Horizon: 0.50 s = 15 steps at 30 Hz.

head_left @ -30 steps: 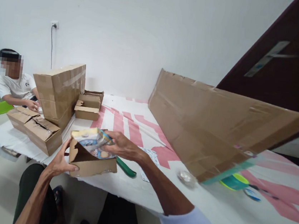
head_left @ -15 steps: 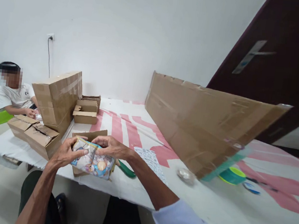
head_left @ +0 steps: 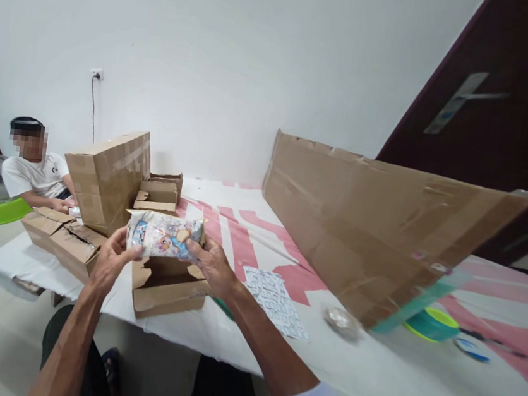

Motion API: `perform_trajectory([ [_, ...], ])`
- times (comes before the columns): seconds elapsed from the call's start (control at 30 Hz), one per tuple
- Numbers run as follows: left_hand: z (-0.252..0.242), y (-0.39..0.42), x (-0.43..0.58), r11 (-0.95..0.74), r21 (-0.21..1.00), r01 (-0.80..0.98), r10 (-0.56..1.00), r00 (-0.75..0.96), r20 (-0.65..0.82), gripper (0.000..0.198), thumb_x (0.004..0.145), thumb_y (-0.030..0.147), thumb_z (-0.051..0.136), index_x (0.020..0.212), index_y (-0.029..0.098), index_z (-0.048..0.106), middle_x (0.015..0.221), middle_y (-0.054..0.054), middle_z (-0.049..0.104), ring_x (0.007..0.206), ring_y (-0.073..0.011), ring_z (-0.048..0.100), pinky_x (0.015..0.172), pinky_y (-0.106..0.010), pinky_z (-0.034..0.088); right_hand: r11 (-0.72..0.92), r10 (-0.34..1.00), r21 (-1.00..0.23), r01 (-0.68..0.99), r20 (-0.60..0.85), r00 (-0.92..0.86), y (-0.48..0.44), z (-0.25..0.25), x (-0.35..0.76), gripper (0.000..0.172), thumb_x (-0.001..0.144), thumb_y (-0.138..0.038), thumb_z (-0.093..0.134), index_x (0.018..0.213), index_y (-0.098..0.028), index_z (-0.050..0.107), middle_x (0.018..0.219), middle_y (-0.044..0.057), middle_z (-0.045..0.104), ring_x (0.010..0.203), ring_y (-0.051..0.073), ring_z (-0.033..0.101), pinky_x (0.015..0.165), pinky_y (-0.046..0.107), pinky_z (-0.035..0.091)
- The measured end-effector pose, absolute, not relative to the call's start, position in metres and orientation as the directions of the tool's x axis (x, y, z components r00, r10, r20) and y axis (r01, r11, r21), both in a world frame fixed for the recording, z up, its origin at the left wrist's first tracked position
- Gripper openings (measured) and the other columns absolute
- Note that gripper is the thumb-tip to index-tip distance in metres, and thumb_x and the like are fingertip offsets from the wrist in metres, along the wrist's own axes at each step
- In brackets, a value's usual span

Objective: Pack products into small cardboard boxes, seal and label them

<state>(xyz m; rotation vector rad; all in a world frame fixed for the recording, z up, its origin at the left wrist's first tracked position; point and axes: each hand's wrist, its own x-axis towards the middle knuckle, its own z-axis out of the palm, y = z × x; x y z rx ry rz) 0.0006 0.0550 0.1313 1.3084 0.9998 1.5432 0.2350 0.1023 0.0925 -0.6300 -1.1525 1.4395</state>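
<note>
A printed plastic snack bag (head_left: 164,235) is stretched level between my two hands. My left hand (head_left: 113,258) grips its left end, thumb on the front. At the right end my right hand (head_left: 213,262) pinches it, thumb also in front. Just beneath the bag stands an open cardboard box (head_left: 169,300), its inside partly hidden by the bag. A green object (head_left: 225,308) shows beside the box, mostly covered by my right forearm. To the right of that forearm lies a patterned sheet (head_left: 274,301).
Behind are small open boxes (head_left: 156,205) and a big taped carton (head_left: 106,180). A flapped box (head_left: 61,238) sits left, near a seated person (head_left: 38,172). A long cardboard panel (head_left: 375,230) leans at right, with a clear packet (head_left: 344,321) and teal tape roll (head_left: 433,324) by it.
My hands have raised the bag and turned it more level, away from the box, so the box's opening and front now show. My right hand has shifted to the bag's right end.
</note>
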Motion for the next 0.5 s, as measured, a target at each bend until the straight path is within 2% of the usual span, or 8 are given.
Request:
perform_trajectory([
  [0.1, 0.111, 0.062, -0.005, -0.206, 0.975, -0.084, 0.976, -0.091, 0.199, 0.063, 0.062, 0.046, 0.097, 0.111, 0.015, 0.073, 0.099, -0.008, 0.079, 0.079, -0.0207, 0.073, 0.058, -0.025, 0.061, 0.004, 0.945, -0.917, -0.398, 0.133, -0.299, 0.107, 0.077, 0.236, 0.066, 0.064, -0.065, 0.093, 0.111, -0.022, 0.073, 0.107, 0.008, 0.08, 0.094, 0.026, 0.077, 0.083, 0.04, 0.064],
  [0.2, 0.091, 0.072, -0.011, -0.136, 0.982, -0.13, 0.981, -0.153, 0.115, 0.067, 0.054, 0.041, 0.1, 0.107, 0.014, 0.07, 0.087, -0.004, 0.078, 0.069, -0.0192, 0.072, 0.053, -0.025, 0.061, -0.041, 0.915, -0.928, -0.37, 0.114, -0.388, 0.109, 0.064, 0.237, 0.065, 0.066, -0.062, 0.094, 0.112, -0.021, 0.074, 0.105, 0.008, 0.08, 0.098, 0.027, 0.077, 0.093, 0.045, 0.063],
  [0.4, 0.069, 0.078, -0.013, -0.091, 0.981, -0.172, 0.986, -0.155, 0.064, 0.067, 0.051, 0.036, 0.101, 0.106, 0.014, 0.069, 0.083, -0.005, 0.077, 0.066, -0.0194, 0.073, 0.054, -0.026, 0.063, 0.069, 0.94, -0.934, -0.351, 0.179, -0.29, 0.117, 0.047, 0.233, 0.062, 0.06, -0.062, 0.096, 0.1, -0.018, 0.078, 0.096, 0.008, 0.081, 0.095, 0.031, 0.077, 0.097, 0.048, 0.06],
  [0.5, 0.063, 0.078, -0.012, -0.08, 0.977, -0.197, 0.987, -0.151, 0.051, 0.068, 0.054, 0.037, 0.101, 0.109, 0.014, 0.068, 0.084, -0.006, 0.078, 0.068, -0.0201, 0.075, 0.054, -0.026, 0.063, 0.087, 0.949, -0.946, -0.311, 0.174, -0.262, 0.119, 0.045, 0.234, 0.061, 0.064, -0.063, 0.093, 0.101, -0.017, 0.078, 0.095, 0.009, 0.081, 0.095, 0.031, 0.077, 0.096, 0.047, 0.06],
])
